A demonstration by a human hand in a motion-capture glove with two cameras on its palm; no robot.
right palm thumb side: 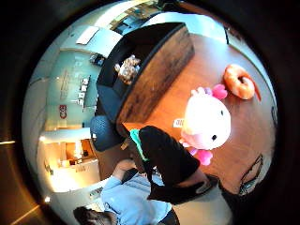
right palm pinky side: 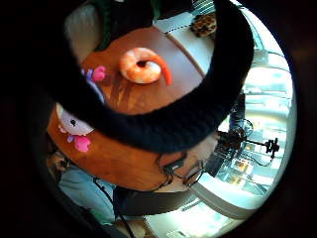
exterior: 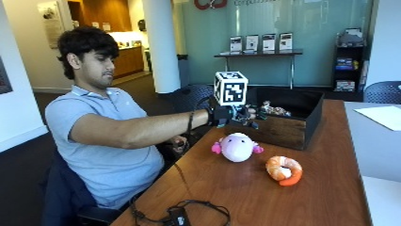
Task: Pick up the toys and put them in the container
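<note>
I see right hand (exterior: 233, 114) raised above tabletop (exterior: 251, 197), beside near wall of dark container (exterior: 294, 123). Fingers hidden behind glove gear; cannot tell whether spread or closed, nothing visibly held. Pink plush toy (exterior: 236, 147) lies on tabletop below hand, apart from fingers, in front of container. Orange shrimp toy (exterior: 284, 170) sits right of it, nearer table's right edge. Small brown toy (exterior: 272, 110) inside container.

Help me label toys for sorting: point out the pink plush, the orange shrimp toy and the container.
pink plush (exterior: 236, 147): outside view, middle of its rounded body.
orange shrimp toy (exterior: 283, 170): outside view, on its curled body.
container (exterior: 289, 131): outside view, on its wooden front wall.
</note>
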